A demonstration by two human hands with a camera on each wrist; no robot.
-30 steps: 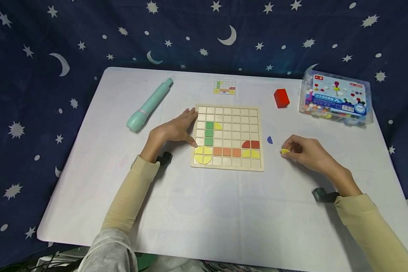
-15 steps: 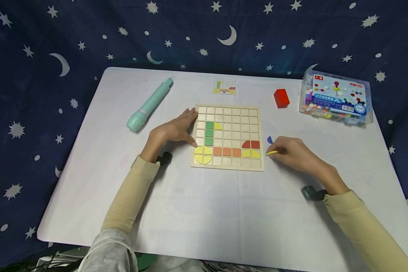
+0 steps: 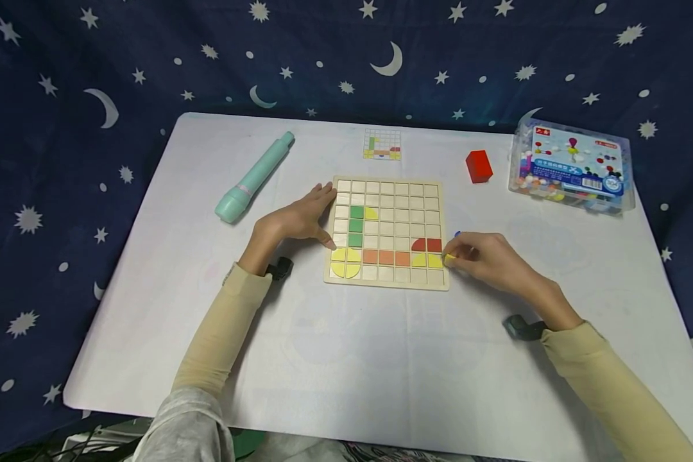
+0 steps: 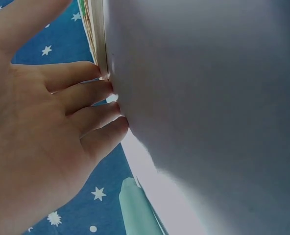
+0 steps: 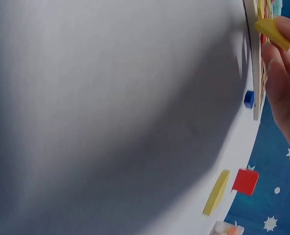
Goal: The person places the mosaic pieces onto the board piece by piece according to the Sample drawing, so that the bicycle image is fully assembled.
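Note:
A wooden grid board [image 3: 401,201] lies mid-table. It carries green tiles [image 3: 355,225], orange tiles [image 3: 385,258], red tiles [image 3: 433,245] and several yellow rounded tiles [image 3: 352,255]. My left hand [image 3: 294,219] rests against the board's left edge, thumb spread apart from fairly straight fingers. At the right edge, my right hand [image 3: 493,258] pinches a yellow tile [image 5: 273,33] between thumb and fingers, just over the rim. A small blue piece [image 5: 249,99] lies beside the board, mostly covered by that hand in the head view.
Behind the board lies a pattern card [image 3: 382,145]. A mint-green flashlight-shaped object [image 3: 255,178] is at left. A red block [image 3: 479,167] and a clear box of colored parts [image 3: 572,167] stand at right. The right wrist view shows another yellow piece [image 5: 216,192] on the table.
My right hand has moved left with the yellow tile, from the table right of the board to the board's right edge, partly covering the blue piece. The left hand has stayed still.

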